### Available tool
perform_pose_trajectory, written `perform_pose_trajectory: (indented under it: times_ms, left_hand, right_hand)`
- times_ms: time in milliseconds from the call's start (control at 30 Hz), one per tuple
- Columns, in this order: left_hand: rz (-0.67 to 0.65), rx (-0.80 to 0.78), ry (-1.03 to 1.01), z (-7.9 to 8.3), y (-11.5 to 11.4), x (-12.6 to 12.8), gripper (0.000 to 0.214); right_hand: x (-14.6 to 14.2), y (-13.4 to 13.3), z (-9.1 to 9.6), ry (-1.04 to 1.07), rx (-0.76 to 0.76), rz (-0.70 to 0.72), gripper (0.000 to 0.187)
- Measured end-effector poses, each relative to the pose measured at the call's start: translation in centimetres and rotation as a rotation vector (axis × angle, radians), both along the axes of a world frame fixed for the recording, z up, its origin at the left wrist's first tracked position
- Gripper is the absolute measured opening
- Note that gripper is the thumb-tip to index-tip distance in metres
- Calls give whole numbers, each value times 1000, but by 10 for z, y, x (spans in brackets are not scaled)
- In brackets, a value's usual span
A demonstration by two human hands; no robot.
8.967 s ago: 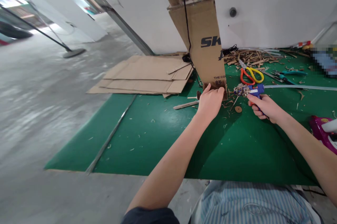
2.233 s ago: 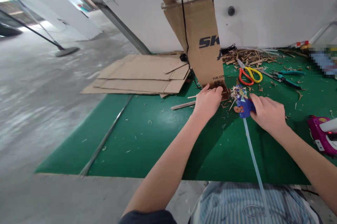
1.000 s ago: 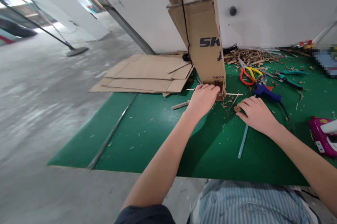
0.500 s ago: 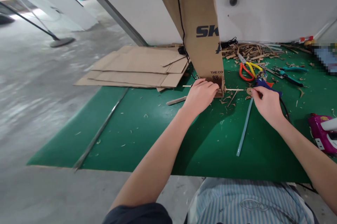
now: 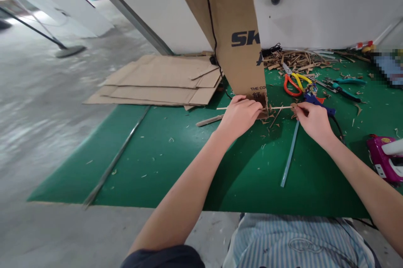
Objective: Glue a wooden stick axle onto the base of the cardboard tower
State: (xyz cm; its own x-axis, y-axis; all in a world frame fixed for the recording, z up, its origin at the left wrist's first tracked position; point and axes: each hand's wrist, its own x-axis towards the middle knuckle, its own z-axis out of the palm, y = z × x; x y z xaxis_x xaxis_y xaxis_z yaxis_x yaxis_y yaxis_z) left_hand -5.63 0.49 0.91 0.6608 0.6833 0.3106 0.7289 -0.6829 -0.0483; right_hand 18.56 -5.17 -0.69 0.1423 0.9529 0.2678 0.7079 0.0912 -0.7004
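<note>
A tall cardboard tower [image 5: 233,29] printed with dark letters stands on the green mat [image 5: 176,163]. My left hand [image 5: 239,115] is closed around its base. A thin wooden stick [image 5: 281,107] passes through the base and sticks out on both sides. My right hand [image 5: 311,119] pinches a small round cardboard disc [image 5: 294,107] at the stick's right end. Just behind that hand, on the mat, lies a blue glue gun [image 5: 317,103], and its clear glue stick [image 5: 289,152] runs toward me.
Flat cardboard sheets [image 5: 157,81] lie at the back left. Orange and yellow scissors [image 5: 292,81], teal pliers [image 5: 344,85] and a heap of cardboard scraps [image 5: 294,60] sit behind the tower. A magenta object [image 5: 384,161] rests at the right edge. A metal rod [image 5: 116,159] lies on the left.
My right hand set the glue gun down, picked up the small disc from the mat and brought it to the right end of the stick. The left hand stayed at the tower's base.
</note>
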Motion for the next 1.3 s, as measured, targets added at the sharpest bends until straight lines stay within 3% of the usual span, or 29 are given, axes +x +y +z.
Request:
perform_pose_trajectory:
  times_ms: [267, 400, 500, 667, 1000, 1300]
  left_hand:
    - [-1, -7, 17, 1, -1, -1, 26]
    - [7, -5, 5, 1, -1, -2, 26]
    - [-1, -9, -5, 1, -1, -2, 25]
    - [-16, 0, -5, 1, 0, -2, 24]
    - [-44, -2, -23, 1, 0, -3, 23]
    - [-37, -25, -34, 0, 1, -2, 22]
  right_hand:
    - [-2, 3, -3, 196, -5, 72, 14]
    - [0, 2, -3, 229, -8, 18, 12]
    - [6, 1, -2, 199, -19, 4, 16]
    - [14, 0, -4, 80, 73, 107, 23]
    - [1, 8, -9, 377, -114, 130, 27]
    - [-2, 15, -17, 683, -149, 75, 28]
